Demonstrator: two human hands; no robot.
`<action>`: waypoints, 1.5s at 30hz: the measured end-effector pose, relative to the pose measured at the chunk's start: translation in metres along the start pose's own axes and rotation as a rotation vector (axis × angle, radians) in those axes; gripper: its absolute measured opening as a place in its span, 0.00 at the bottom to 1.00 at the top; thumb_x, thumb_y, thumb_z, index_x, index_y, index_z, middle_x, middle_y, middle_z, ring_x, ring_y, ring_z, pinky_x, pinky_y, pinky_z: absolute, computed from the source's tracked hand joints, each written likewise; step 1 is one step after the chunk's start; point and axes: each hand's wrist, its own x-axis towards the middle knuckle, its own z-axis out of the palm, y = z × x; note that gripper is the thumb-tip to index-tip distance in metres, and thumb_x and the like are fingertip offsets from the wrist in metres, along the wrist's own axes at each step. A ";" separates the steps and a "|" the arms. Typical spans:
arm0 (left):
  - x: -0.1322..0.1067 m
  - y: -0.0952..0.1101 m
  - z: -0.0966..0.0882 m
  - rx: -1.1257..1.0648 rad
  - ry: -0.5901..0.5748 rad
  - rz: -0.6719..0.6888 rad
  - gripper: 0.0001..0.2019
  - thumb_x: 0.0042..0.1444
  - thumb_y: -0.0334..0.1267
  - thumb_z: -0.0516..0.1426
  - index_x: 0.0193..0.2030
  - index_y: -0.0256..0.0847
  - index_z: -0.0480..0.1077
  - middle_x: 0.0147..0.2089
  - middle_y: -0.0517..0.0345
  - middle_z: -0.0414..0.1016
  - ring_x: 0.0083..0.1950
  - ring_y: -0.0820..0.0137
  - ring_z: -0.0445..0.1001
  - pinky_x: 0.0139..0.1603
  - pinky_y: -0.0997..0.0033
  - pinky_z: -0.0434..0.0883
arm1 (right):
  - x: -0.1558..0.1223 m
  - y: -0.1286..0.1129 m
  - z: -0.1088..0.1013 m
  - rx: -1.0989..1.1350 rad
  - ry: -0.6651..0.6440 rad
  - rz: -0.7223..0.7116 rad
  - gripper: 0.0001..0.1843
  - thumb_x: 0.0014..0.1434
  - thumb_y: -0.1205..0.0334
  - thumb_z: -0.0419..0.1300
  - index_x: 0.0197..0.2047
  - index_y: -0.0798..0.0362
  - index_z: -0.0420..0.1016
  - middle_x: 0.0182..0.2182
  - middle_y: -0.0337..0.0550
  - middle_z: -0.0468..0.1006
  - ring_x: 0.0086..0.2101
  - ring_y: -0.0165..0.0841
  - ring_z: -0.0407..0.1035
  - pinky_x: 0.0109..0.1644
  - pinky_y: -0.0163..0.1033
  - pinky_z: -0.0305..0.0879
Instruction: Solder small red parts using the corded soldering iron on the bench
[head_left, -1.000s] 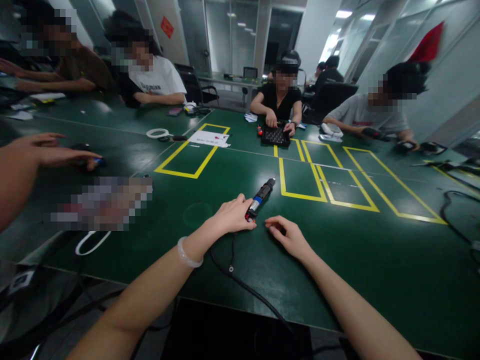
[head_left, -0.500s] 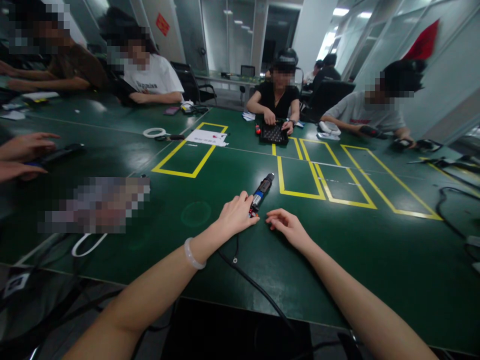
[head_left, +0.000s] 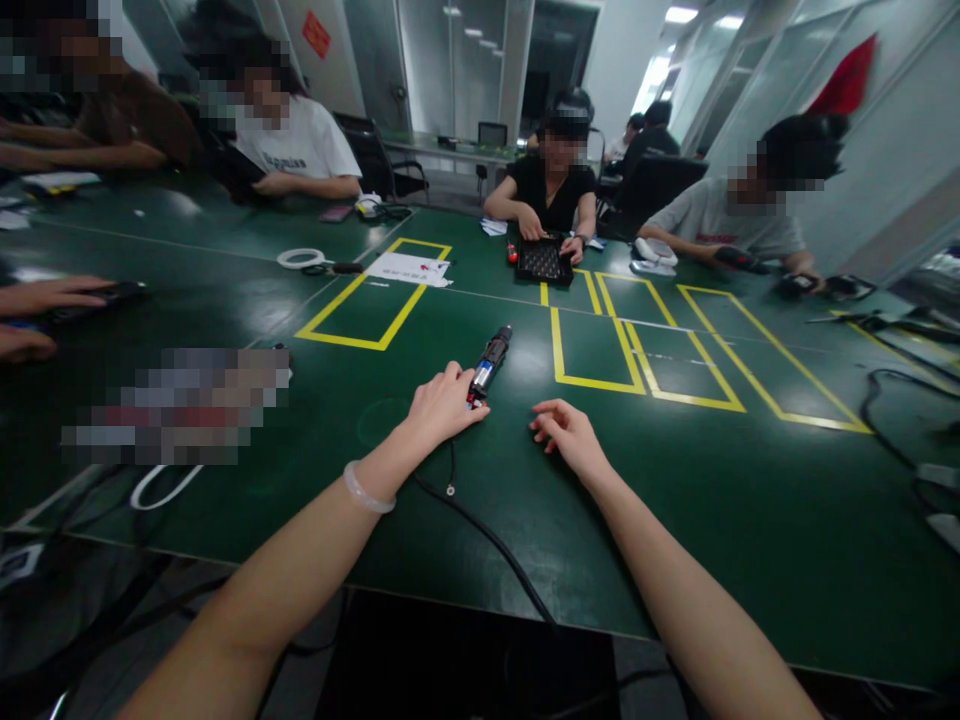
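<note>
My left hand (head_left: 444, 405), with a pale bangle at the wrist, is closed on the rear end of a slim black electric screwdriver (head_left: 493, 358). Part of its housing is off, baring a blue and silver body and some red near my thumb. Its tip points away from me, slightly right. From under the hand a black cord (head_left: 499, 540) runs toward the table's near edge, with a small ring terminal (head_left: 450, 491) beside it. My right hand (head_left: 571, 436) hovers or rests right of the screwdriver, holding nothing, its fingers loosely curled and apart.
Yellow tape rectangles (head_left: 600, 383) mark the green table (head_left: 712, 530). A white paper sheet (head_left: 409, 268) lies ahead left; a blurred-out object (head_left: 187, 405) is at left. Across the table, a person works over a black tray (head_left: 544, 262). Cables (head_left: 889, 440) lie at right.
My left hand has shifted left and a little away from me, carrying the screwdriver and cord along. The gap to my right hand is wider. The right hand has hardly moved.
</note>
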 end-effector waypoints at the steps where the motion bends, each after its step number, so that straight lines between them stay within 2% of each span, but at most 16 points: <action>1: 0.002 -0.004 0.000 0.001 -0.004 -0.017 0.29 0.59 0.58 0.56 0.62 0.43 0.66 0.57 0.44 0.66 0.52 0.53 0.74 0.46 0.58 0.72 | -0.002 0.001 -0.001 0.008 -0.012 -0.016 0.18 0.53 0.51 0.62 0.43 0.54 0.72 0.30 0.42 0.78 0.26 0.29 0.70 0.23 0.31 0.64; 12: 0.015 -0.064 -0.011 -0.006 -0.063 -0.205 0.33 0.59 0.62 0.52 0.65 0.45 0.65 0.61 0.42 0.64 0.54 0.49 0.73 0.50 0.52 0.72 | -0.007 0.000 -0.008 0.031 -0.104 -0.067 0.18 0.57 0.49 0.62 0.44 0.54 0.73 0.32 0.42 0.78 0.27 0.28 0.70 0.26 0.33 0.65; 23: 0.020 -0.138 -0.006 -0.013 -0.030 -0.360 0.35 0.57 0.60 0.54 0.68 0.45 0.63 0.65 0.37 0.62 0.62 0.43 0.67 0.55 0.46 0.70 | -0.008 -0.002 -0.009 -0.002 -0.134 -0.079 0.16 0.59 0.50 0.61 0.43 0.53 0.74 0.32 0.42 0.79 0.28 0.28 0.70 0.28 0.32 0.65; 27: 0.019 -0.158 -0.004 -0.026 -0.014 -0.415 0.35 0.58 0.59 0.55 0.68 0.46 0.62 0.66 0.36 0.61 0.63 0.41 0.66 0.55 0.45 0.69 | -0.009 -0.003 -0.009 -0.016 -0.135 -0.080 0.16 0.59 0.50 0.61 0.43 0.53 0.74 0.32 0.42 0.79 0.28 0.28 0.70 0.28 0.33 0.65; 30: 0.015 -0.161 -0.004 -0.014 0.049 -0.447 0.34 0.59 0.58 0.55 0.68 0.44 0.62 0.66 0.35 0.61 0.61 0.39 0.67 0.54 0.44 0.68 | -0.009 -0.004 -0.010 -0.023 -0.140 -0.078 0.16 0.59 0.51 0.61 0.43 0.54 0.74 0.32 0.43 0.79 0.28 0.28 0.70 0.29 0.32 0.65; 35: 0.009 -0.141 -0.007 0.083 0.178 -0.423 0.29 0.59 0.48 0.57 0.64 0.38 0.63 0.65 0.34 0.62 0.61 0.42 0.66 0.57 0.48 0.66 | -0.008 -0.003 -0.010 -0.027 -0.142 -0.079 0.17 0.58 0.50 0.61 0.43 0.54 0.74 0.32 0.43 0.79 0.28 0.28 0.70 0.28 0.33 0.65; 39: 0.008 -0.130 -0.011 0.138 0.170 -0.405 0.22 0.58 0.42 0.57 0.58 0.37 0.67 0.63 0.38 0.64 0.59 0.46 0.67 0.57 0.51 0.66 | -0.009 -0.002 -0.010 -0.036 -0.144 -0.082 0.16 0.58 0.50 0.61 0.43 0.54 0.74 0.32 0.43 0.79 0.28 0.28 0.70 0.28 0.33 0.65; 45: 0.009 -0.136 -0.007 0.148 0.176 -0.367 0.15 0.57 0.41 0.58 0.49 0.37 0.74 0.59 0.38 0.68 0.61 0.45 0.65 0.64 0.48 0.57 | -0.010 -0.004 -0.009 -0.057 -0.146 -0.088 0.15 0.59 0.50 0.61 0.42 0.53 0.75 0.32 0.43 0.80 0.28 0.29 0.71 0.29 0.33 0.65</action>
